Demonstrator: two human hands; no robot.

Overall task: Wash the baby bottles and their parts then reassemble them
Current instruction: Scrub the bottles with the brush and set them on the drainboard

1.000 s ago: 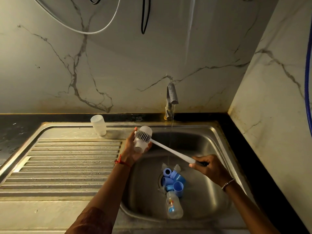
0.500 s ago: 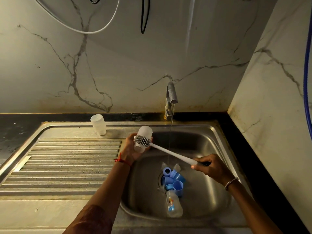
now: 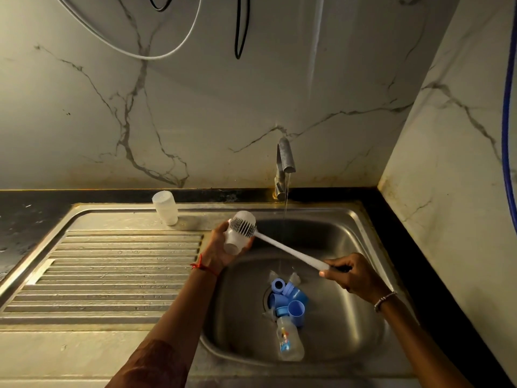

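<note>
My left hand [image 3: 221, 246] grips a clear baby bottle [image 3: 236, 243] over the sink's left rim. My right hand [image 3: 354, 277] holds the handle of a long white bottle brush [image 3: 282, 249]; its bristle head lies across the outside of that bottle near its base. In the sink basin [image 3: 349, 242], over the drain, lie several blue caps and rings [image 3: 289, 299] with clear teats beside them. A second clear bottle [image 3: 288, 341] with a printed picture lies on its side at the front of the basin. Another clear bottle [image 3: 165, 207] stands upside down at the back of the draining board.
The tap [image 3: 284, 163] at the back runs a thin stream of water into the basin. A ribbed steel draining board [image 3: 112, 273] stretches to the left. Marble walls close in behind and to the right; cables hang overhead.
The brush head has slid a little along the bottle in my left hand, and my right hand has shifted slightly right. The items in the basin lie as before.
</note>
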